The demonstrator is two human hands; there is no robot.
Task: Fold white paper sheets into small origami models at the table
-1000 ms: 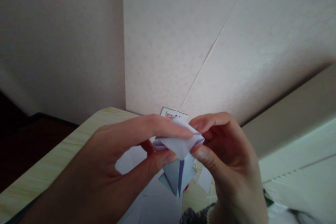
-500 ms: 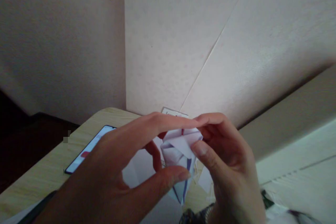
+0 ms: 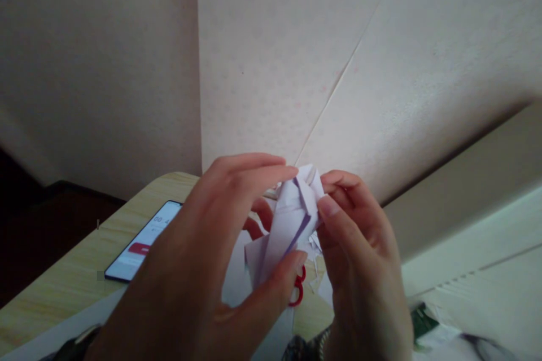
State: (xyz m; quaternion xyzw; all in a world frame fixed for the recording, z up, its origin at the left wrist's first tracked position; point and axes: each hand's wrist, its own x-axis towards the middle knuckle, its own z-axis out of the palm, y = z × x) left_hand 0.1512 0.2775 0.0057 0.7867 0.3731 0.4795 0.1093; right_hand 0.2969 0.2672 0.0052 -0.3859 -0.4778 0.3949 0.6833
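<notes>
A folded white paper piece [image 3: 284, 225] with layered, pointed folds is held up between my two hands, tilted over the table. My right hand [image 3: 359, 242] pinches its right edge between thumb and fingers. Around its left side curves my left hand [image 3: 220, 237], with a fingertip at the paper's top and the thumb against its lower part. Just beneath, red scissor handles [image 3: 298, 290] show past my left thumb; the rest of them is hidden. White paper [image 3: 237, 276] lies behind my left hand on the table.
A phone [image 3: 139, 245] showing a timer lies at the left of the wood-grain table [image 3: 63, 282]. Small paper scraps [image 3: 314, 243] lie behind the hands. The wall [image 3: 271, 67] rises right behind the table. Several blurred items [image 3: 425, 327] sit at lower right.
The paper has been turned, so a different, longer folded face shows. My left fingers have lifted and parted from the right fingertips. Red scissor handles have come into view.
</notes>
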